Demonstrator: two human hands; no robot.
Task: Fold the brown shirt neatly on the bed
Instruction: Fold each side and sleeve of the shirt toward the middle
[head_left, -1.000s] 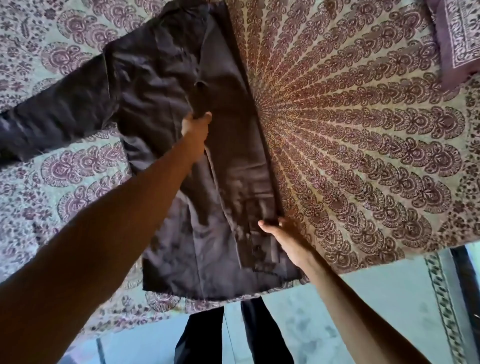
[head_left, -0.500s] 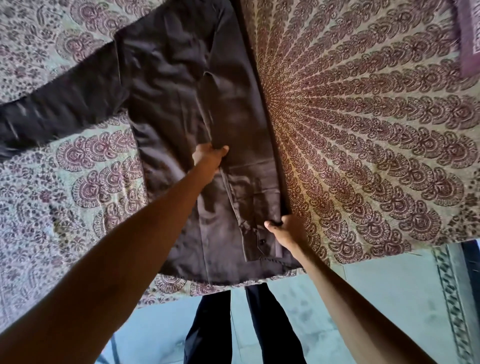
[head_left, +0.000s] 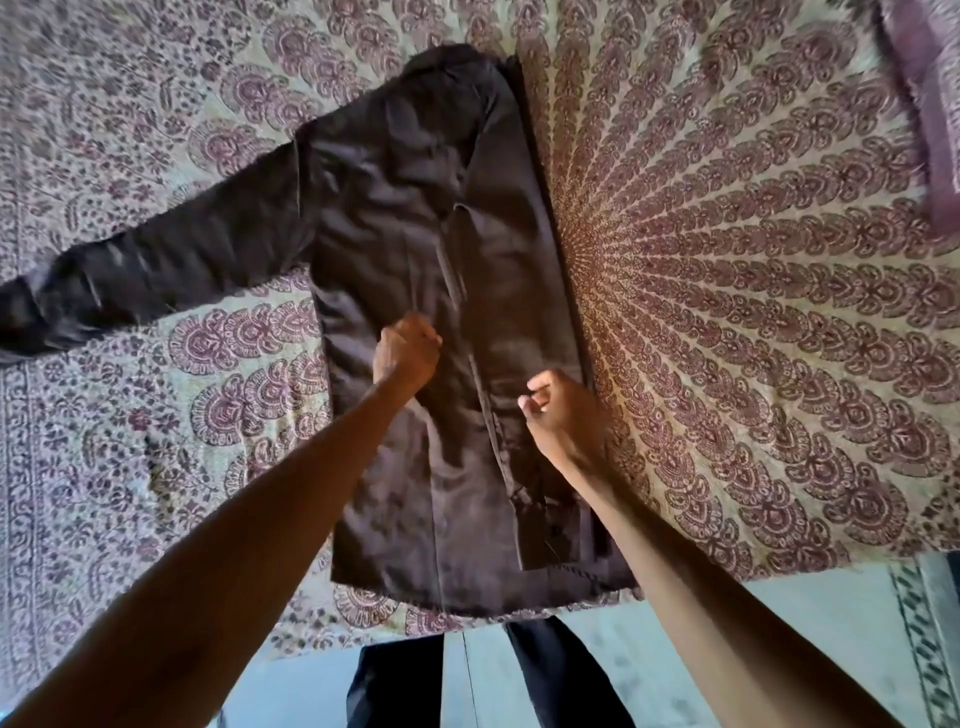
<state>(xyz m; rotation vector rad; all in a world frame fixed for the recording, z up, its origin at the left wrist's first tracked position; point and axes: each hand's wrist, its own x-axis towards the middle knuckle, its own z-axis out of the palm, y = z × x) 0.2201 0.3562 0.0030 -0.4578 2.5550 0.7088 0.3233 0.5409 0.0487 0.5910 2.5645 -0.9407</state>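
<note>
The brown shirt (head_left: 415, 249) lies flat on the patterned bedspread (head_left: 753, 312), collar away from me and hem at the bed's near edge. Its right side is folded inward, and that sleeve (head_left: 519, 364) runs down the body to a cuff near the hem. The other sleeve (head_left: 156, 270) stretches out to the left. My left hand (head_left: 408, 351) sits on the middle of the shirt, fingers curled into the cloth beside the folded sleeve's edge. My right hand (head_left: 558, 410) hovers just over the folded part, fingers loosely bent, holding nothing.
A purple patterned pillow (head_left: 930, 104) lies at the far right corner of the bed. The bed's near edge (head_left: 727, 577) runs just below the shirt's hem, with pale floor and my dark trouser legs (head_left: 395, 675) beyond it.
My left hand has slid down the shirt's middle toward me and curled. My right hand has lifted off the folded edge near the hem. The view has pulled back.
</note>
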